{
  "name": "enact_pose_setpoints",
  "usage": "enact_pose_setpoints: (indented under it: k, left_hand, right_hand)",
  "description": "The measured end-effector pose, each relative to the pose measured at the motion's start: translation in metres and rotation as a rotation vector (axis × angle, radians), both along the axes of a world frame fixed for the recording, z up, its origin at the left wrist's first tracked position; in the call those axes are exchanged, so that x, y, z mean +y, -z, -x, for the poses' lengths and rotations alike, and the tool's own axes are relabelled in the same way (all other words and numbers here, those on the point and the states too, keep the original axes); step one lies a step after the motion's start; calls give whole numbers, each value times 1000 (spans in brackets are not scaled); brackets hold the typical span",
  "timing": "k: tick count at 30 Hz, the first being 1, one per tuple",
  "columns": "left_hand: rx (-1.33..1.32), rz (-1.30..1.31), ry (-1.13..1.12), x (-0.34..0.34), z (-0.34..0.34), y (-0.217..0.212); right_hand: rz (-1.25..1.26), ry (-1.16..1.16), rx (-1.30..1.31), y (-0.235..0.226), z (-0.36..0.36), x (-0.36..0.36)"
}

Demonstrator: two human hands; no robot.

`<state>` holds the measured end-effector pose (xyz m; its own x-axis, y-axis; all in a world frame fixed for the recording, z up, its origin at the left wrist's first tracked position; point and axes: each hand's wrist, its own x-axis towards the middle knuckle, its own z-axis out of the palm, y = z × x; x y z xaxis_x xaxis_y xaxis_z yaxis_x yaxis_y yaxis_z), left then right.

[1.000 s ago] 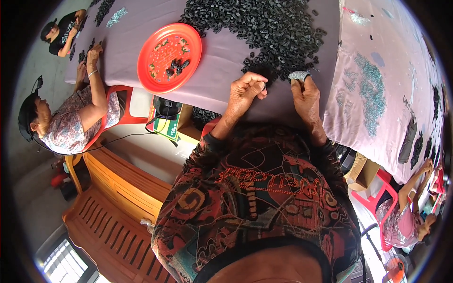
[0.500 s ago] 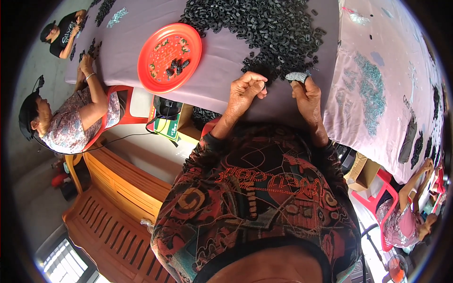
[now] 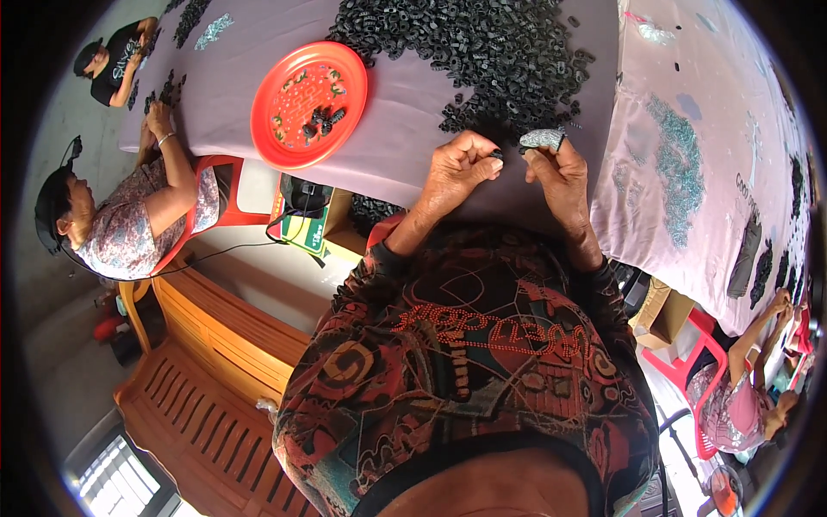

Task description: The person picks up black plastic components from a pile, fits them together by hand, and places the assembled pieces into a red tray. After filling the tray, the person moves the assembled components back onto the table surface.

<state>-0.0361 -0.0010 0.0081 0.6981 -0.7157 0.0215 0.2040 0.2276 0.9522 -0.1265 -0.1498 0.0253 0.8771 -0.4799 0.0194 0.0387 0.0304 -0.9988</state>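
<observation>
Above the table's near edge, my left hand [image 3: 458, 171] pinches a small black plastic piece [image 3: 496, 154] between thumb and forefinger. My right hand [image 3: 558, 179] is closed just beside it, thumb against forefinger. A grey fabric finger cover [image 3: 542, 138] wraps that forefinger. Something small and dark shows at the right fingertips, too small to make out. Just beyond both hands spreads a large heap of small black plastic pieces [image 3: 482, 52]. To the left, a red round tray [image 3: 267, 129] with a printed floral pattern holds several black pieces [image 3: 323, 121].
A purple-grey cloth [image 3: 396, 103] covers the table. On the pale pink cloth [image 3: 637, 164] at right lie small silvery-blue bits [image 3: 676, 172]. People sit at the far left and lower right. A wooden bench [image 3: 207, 379] stands behind me at left, with cardboard boxes [image 3: 668, 319] under the table.
My left hand has shifted slightly right, toward my right hand, and the black piece in its pinch now shows. My right hand has tilted a little, its fingertips turned more to the left.
</observation>
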Motion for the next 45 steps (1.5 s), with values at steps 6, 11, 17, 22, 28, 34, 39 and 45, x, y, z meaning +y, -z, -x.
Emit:
enact_pose_setpoints:
  k: [6,11,17,22,28,34,39,45]
  left_hand:
    - [-48,-31,75,-1,7,0]
    - [-72,-52,87,0,8,0]
    - [-95,-76,113,0,9,3]
    - [-52,-75,116,1,10,0]
    - [-53,-82,117,2,8,-2]
    - [-83,-129,151,5,8,1]
    - [-133,-213,138,4,10,1]
    - [-201,-266,99,5,10,-1]
  right_hand:
    - [23,-80,-9,-4,1,4]
    - [16,-105,-14,-4,3,5]
    - [59,-173,51,-11,5,4]
    - [172,-181,104,-15,6,3]
    - [161,-186,146,-13,7,2]
    - [367,-243,234,-15,7,0]
    - [599,-242,113,-23,6,0]
    - [671,-184,88,-19,6,8]
